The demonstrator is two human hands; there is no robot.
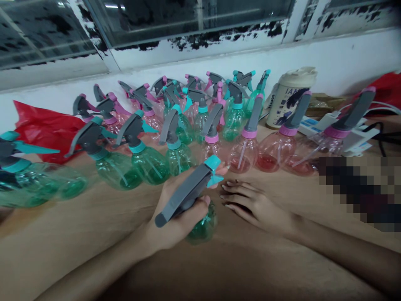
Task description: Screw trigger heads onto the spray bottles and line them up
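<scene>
My left hand [172,234] is wrapped round the neck of a green spray bottle [202,228] near the front middle of the table. The bottle has a grey trigger head with a turquoise nozzle pointing away to the right; my fingers hide its collar. My right hand [255,202] lies on the tabletop just right of the bottle, fingers stretched out, holding nothing. Beyond my hands stands a row of spray bottles, among them a green bottle [148,165] with a turquoise collar and a pink bottle [242,154] with a pink collar.
Several more green and pink spray bottles crowd toward the wall. Red plastic [46,129] lies at the left. A coffee cup [288,98] stands at the back right, near a white power strip [357,138] and cables. The wooden table [94,234] runs toward me.
</scene>
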